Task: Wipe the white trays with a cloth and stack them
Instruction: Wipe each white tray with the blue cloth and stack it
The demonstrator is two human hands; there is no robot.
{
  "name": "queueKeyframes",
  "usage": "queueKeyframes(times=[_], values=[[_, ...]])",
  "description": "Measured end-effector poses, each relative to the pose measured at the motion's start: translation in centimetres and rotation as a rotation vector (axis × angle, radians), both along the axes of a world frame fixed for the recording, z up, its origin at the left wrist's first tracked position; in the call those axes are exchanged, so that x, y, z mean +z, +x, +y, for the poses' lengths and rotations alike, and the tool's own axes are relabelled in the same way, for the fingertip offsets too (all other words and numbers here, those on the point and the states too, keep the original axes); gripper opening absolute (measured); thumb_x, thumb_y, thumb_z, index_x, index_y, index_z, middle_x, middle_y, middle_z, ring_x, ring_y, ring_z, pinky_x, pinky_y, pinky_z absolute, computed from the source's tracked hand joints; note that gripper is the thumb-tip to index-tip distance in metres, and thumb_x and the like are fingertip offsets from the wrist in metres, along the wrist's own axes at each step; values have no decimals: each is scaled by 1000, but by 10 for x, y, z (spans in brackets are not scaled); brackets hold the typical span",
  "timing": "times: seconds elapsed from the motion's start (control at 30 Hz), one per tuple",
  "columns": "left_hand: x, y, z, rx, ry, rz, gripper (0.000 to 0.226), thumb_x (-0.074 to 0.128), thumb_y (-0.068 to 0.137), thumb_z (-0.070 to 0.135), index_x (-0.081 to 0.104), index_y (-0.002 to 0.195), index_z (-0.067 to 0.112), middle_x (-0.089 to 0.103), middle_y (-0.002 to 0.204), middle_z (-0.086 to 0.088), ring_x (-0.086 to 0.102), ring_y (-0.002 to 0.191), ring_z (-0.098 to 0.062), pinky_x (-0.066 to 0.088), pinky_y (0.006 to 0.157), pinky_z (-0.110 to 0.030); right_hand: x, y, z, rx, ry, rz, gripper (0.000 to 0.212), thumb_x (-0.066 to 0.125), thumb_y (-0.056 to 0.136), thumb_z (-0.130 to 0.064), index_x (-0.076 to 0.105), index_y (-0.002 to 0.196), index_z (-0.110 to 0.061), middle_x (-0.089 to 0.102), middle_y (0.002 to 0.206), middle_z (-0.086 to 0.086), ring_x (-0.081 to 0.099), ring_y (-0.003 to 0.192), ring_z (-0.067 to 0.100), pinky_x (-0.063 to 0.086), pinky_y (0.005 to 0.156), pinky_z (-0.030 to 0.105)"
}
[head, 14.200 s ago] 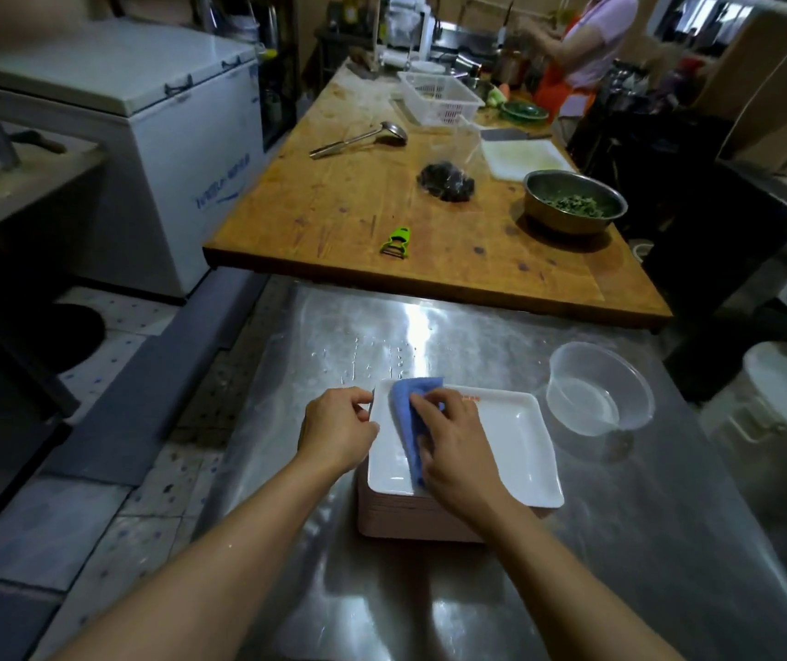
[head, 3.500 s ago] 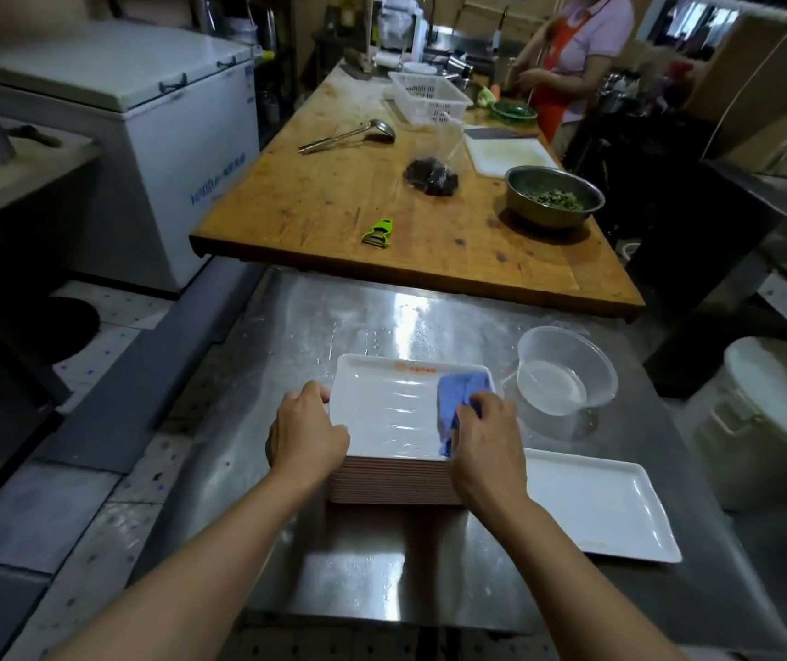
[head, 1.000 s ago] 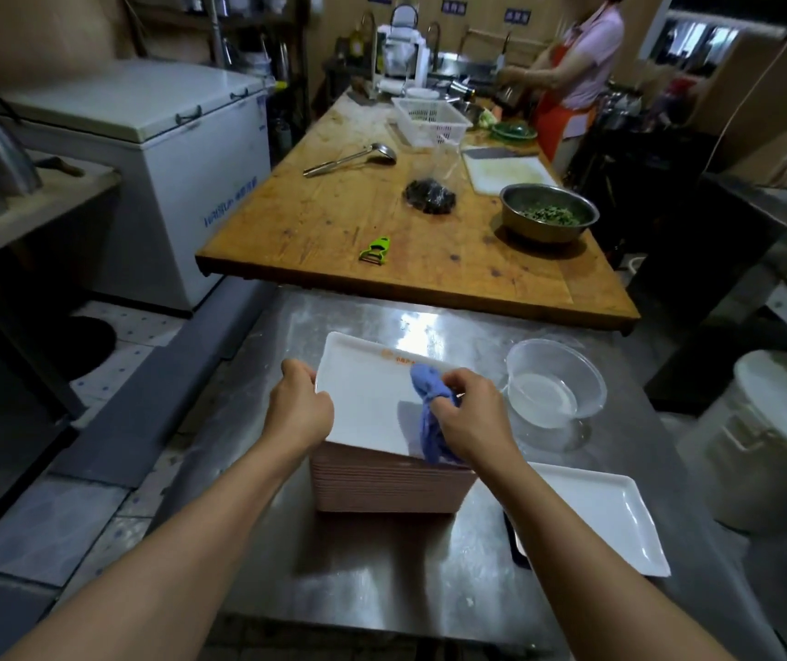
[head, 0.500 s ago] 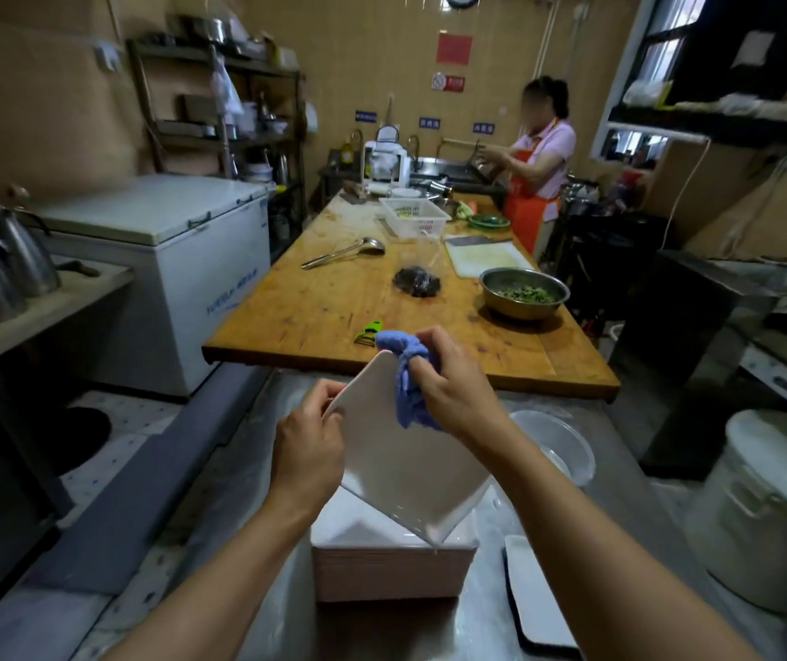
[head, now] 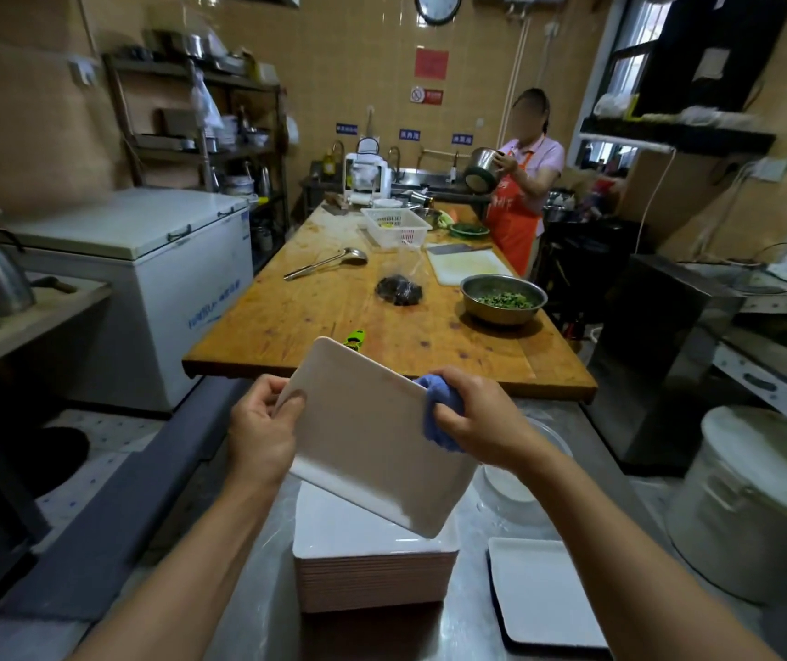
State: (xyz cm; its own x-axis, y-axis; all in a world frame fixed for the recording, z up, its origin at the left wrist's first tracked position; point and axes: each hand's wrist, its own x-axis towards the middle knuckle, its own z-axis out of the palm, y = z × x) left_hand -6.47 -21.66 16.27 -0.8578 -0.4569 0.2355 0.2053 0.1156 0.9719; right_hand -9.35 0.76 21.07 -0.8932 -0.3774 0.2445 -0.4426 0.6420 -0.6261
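wooden table (head: 334,307): fills the centre of the frame; carries a metal bowl of greens (head: 503,298), a white cutting board (head: 470,265), a white basket (head: 395,226), a ladle (head: 327,262), a dark bag (head: 398,291) and a green peeler (head: 355,338).
chest freezer (head: 143,260): white, lid down, at centre left.
steel counter (head: 587,474): lower part of the frame, in front of the wooden table; bears the tray stack and the single tray.
white bucket (head: 759,498): lidded, lower right edge.
second person (head: 523,183): upper centre right, orange apron, holding a metal pot at the far end of the wooden table.
held tray (head: 372,436): white, lifted clear above the stack, tilted with one corner pointing down, underside facing the camera.
tray stack (head: 372,572): lower centre, directly under the held tray; white top tray, pinkish edges.
single tray (head: 544,593): white, lies flat just right of the stack, apart from it.
clear bowl (head: 520,484): right of the held tray, partly hidden by the right forearm.
left hand (head: 263,434): grips the left edge of the held tray, thumb on the near face, fingers curled behind.
right hand (head: 477,417): fingers closed around the cloth, pressing it on the tray's right edge.
cloth (head: 434,412): blue, bunched, between right hand and tray edge.
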Motion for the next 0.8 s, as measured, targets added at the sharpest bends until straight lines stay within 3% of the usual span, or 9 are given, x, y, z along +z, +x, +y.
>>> queueKeyframes(times=[0.13,0.27,0.43,0.57,0.67,0.73,0.8], values=[[-9,0,13,49,98,-30,15,56,91,6,56,78,14,61,71,-6,55,64,-20,44,60,-30,-12,3,22,-123,-232,-16,35,53,84,-6,58,85,-40,64,75,-9,61,60,-1,43,45,11],[-17,0,34,91,231,-97,18,56,90,6,56,75,16,58,69,-4,52,67,-20,43,63,-33,-27,3,28,-294,-471,24,20,55,89,-10,61,96,-28,66,81,0,62,68,12,50,53,21],[-27,-1,53,136,285,-155,18,58,88,9,54,73,18,58,71,-4,52,70,-23,43,66,-35,-40,6,32,-532,-571,61,8,57,89,-18,57,95,-23,61,77,-2,57,67,14,44,52,19],[-24,-4,65,192,436,-199,21,57,90,8,51,71,16,56,72,-4,52,70,-23,44,66,-33,-54,16,37,-630,-574,-60,6,56,89,-17,52,87,-21,61,77,0,58,66,9,41,49,14],[-22,-6,74,206,484,-225,19,58,89,11,52,72,17,58,81,-8,53,76,-24,46,68,-36,-66,27,39,-654,-681,-157,5,55,89,-15,52,87,-19,65,80,7,64,69,20,52,59,30],[-22,-5,81,214,512,-231,18,58,90,12,53,73,18,57,84,-9,52,78,-24,45,70,-38,-70,32,40,-682,-743,-237,6,54,90,-16,53,95,-13,66,84,15,61,64,23,50,52,32],[-24,-4,88,214,539,-242,16,58,89,14,55,74,18,58,84,-7,51,79,-24,45,71,-39,-71,32,43,-700,-817,-325,11,52,90,-14,54,100,-9,64,84,21,54,53,20,40,40,23]])
